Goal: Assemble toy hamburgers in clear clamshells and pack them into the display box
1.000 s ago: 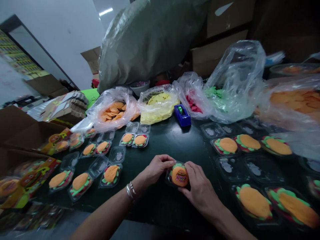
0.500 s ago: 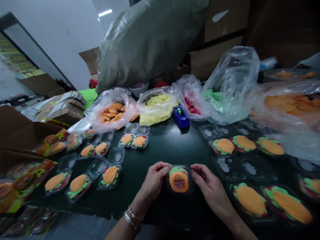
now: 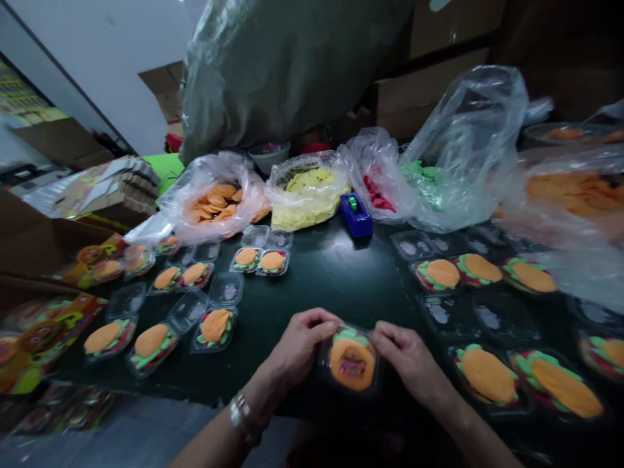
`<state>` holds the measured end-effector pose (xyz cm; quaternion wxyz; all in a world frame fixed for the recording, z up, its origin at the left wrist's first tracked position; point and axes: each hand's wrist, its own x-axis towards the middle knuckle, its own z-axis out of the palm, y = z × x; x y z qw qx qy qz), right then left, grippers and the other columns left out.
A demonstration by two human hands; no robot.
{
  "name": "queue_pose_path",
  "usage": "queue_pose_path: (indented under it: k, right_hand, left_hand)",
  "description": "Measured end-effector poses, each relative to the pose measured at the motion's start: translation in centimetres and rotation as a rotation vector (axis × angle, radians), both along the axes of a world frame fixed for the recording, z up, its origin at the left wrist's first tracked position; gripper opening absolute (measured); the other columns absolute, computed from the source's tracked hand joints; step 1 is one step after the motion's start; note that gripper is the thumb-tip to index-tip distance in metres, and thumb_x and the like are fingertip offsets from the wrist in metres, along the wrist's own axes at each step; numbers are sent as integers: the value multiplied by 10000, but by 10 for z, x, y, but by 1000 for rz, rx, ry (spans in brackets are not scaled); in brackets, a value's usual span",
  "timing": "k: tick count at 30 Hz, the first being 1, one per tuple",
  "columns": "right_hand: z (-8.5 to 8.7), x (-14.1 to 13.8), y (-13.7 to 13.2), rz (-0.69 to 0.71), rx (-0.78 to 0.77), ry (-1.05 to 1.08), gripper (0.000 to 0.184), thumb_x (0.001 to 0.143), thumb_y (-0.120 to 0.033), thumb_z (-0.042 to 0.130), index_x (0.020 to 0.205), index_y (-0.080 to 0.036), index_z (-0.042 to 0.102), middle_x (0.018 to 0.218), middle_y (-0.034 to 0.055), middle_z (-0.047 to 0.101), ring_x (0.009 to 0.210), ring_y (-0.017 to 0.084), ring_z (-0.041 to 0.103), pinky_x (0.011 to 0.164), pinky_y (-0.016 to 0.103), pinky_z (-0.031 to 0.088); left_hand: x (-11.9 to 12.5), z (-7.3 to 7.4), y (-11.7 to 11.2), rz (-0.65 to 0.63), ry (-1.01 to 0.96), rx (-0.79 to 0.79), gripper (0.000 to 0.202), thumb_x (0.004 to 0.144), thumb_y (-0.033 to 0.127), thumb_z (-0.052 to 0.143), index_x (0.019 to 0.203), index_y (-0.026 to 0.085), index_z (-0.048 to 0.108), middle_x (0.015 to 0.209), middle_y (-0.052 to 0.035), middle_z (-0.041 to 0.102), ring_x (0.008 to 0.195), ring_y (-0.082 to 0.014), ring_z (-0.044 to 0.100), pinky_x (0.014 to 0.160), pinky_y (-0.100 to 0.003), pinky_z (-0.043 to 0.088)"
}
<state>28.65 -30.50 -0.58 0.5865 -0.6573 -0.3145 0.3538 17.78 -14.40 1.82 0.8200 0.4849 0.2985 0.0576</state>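
Between my hands is a closed clear plastic box with a burger-shaped piece inside, orange on top with green edges, and a printed burger label on the lid. My left hand pinches its upper left corner between thumb and fingers. On the other side, my right hand has its fingers closed at the upper right corner. The box tilts slightly, close to the table's front edge. Open clear boxes holding similar burgers stand on both sides, such as one burger to the left and another burger to the right.
Along the back of the dark table lie plastic bags of orange pieces, yellow pieces, red pieces and green pieces. A blue tape dispenser stands before them. Printed cartons are at the left.
Both hands have brought the box slightly nearer to me and tilted it. My right fingers have closed in on its corner. The camera view has shifted a little.
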Motion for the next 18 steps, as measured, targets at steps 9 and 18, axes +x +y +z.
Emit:
queue_pose_path:
  k: [9, 18]
  right_hand:
    - [-23, 13, 6, -299, 221, 322, 430, 782, -483, 677, 596, -197, 417, 606, -55, 301, 551, 99, 269, 474, 205, 314]
    - [-11, -7, -14, -491, 237, 39, 370, 824, -485, 623, 619, -207, 491, 579, -31, 358, 535, 118, 325, 462, 224, 327]
  left_hand:
    - [0, -1, 1, 5, -38, 119, 304, 653, 359, 763, 805, 110, 679, 635, -2, 585, 571, -94, 493, 582, -231, 386]
    - [-12, 2, -30, 153, -142, 131, 318, 700, 432, 713, 727, 157, 556, 600, 21, 530, 548, -97, 466, 561, -233, 387]
